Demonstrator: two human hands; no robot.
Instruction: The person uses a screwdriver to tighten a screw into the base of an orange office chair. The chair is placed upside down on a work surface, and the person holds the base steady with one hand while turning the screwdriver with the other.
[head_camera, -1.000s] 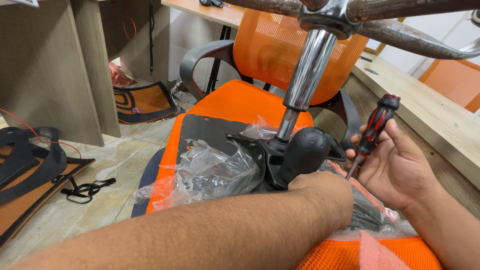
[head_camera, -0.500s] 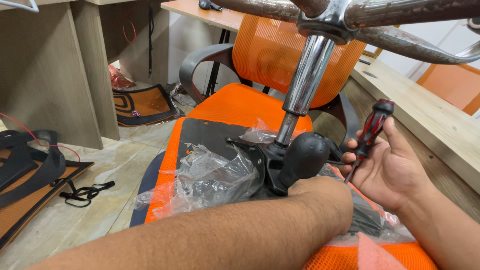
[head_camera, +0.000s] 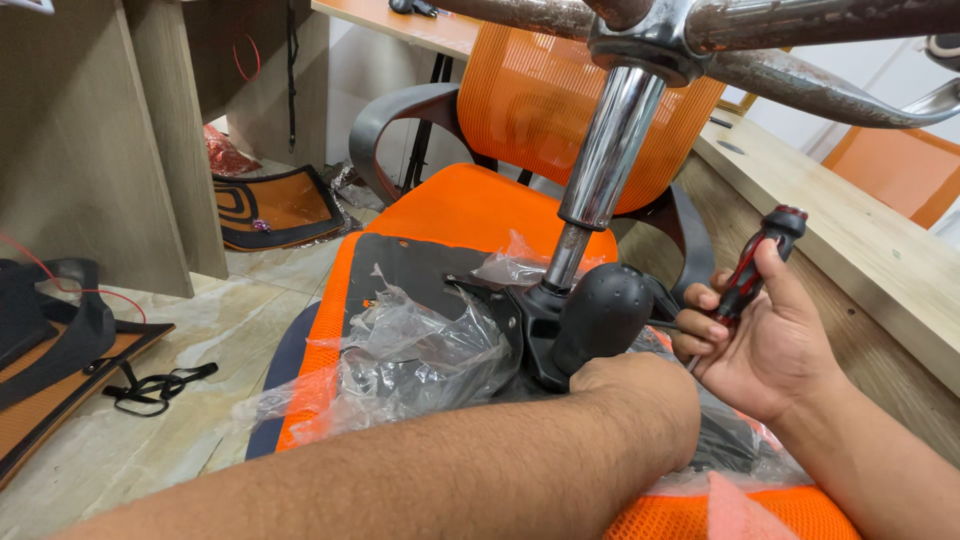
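Note:
An orange mesh chair seat (head_camera: 470, 205) lies upside down with a black metal mechanism (head_camera: 520, 320) bolted under it and crumpled clear plastic wrap (head_camera: 420, 350) around it. A chrome gas cylinder (head_camera: 605, 160) rises from the mechanism to the chrome star base (head_camera: 800, 80). My left forearm crosses the front, and my left hand (head_camera: 640, 395) bends down just behind a black rounded knob (head_camera: 600, 315); its fingers are hidden. My right hand (head_camera: 765, 350) grips a red-and-black screwdriver (head_camera: 755, 265), its shaft angled down towards the mechanism.
A wooden bench top (head_camera: 860, 240) runs along the right. Another orange chair (head_camera: 560, 110) stands behind. Loose chair parts (head_camera: 275, 205) and black straps (head_camera: 150, 385) lie on the tiled floor at the left, beside wooden desk panels (head_camera: 90, 140).
My right hand has shifted the screwdriver slightly in its grip and sunk a little. My left arm has stayed where it was.

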